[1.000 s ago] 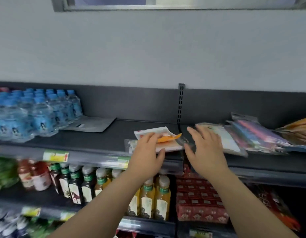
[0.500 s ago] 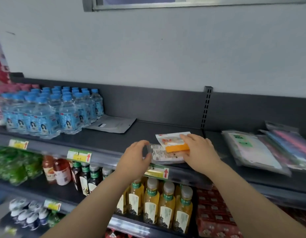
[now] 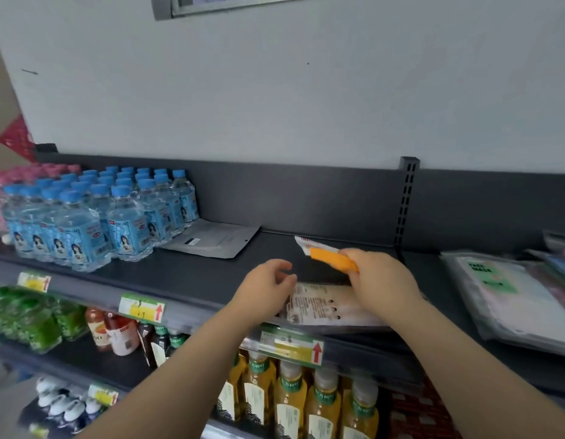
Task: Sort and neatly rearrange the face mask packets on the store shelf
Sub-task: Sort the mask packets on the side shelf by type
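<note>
My right hand point(image 3: 381, 280) grips an orange-and-white mask packet point(image 3: 325, 256) and holds it raised above the dark top shelf point(image 3: 211, 274). Under that hand a clear packet with printed text point(image 3: 319, 307) lies flat at the shelf's front edge. My left hand point(image 3: 265, 289) hovers just left of this clear packet with fingers loosely curled, holding nothing. A grey packet point(image 3: 211, 239) lies flat further back beside the water bottles. More mask packets, the top one with a green label point(image 3: 509, 299), are stacked on the shelf at the right.
Blue-capped water bottles point(image 3: 94, 217) fill the shelf's left part. A slotted upright post point(image 3: 406, 201) divides the back panel. Below, yellow juice bottles point(image 3: 303, 403), dark bottles and green packs line the lower shelf. Price tags point(image 3: 290, 346) hang on the shelf edge.
My right hand has lifted the orange-and-white packet off the clear packet. My left hand has let go of the clear packet's left edge. The view has shifted left.
</note>
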